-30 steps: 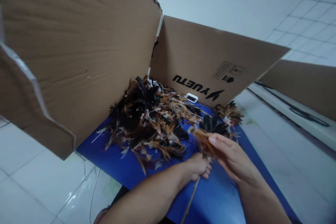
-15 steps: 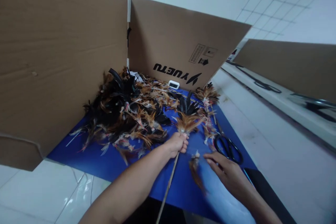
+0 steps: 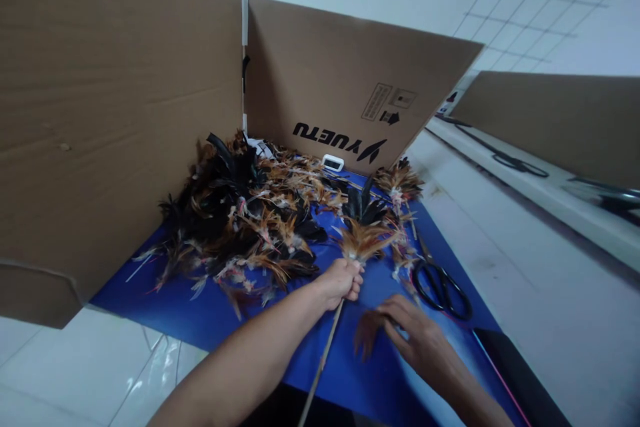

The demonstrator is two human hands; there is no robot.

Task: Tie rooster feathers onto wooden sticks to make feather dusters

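Barely begun: left hand (image 3: 343, 282) fisted on stick (image 3: 323, 363) bearing one tuft (image 3: 367, 240), right hand (image 3: 413, 333) touching loose feather (image 3: 364, 339), grip unclear, pile (image 3: 240, 220) unused.

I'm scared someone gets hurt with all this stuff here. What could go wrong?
The scissors lie right beside the right hand, so reaching without looking might nick it. The loose feather by that hand looks light and could slide off the mat. The left hand grips a thin stick; it may snap if bent hard.
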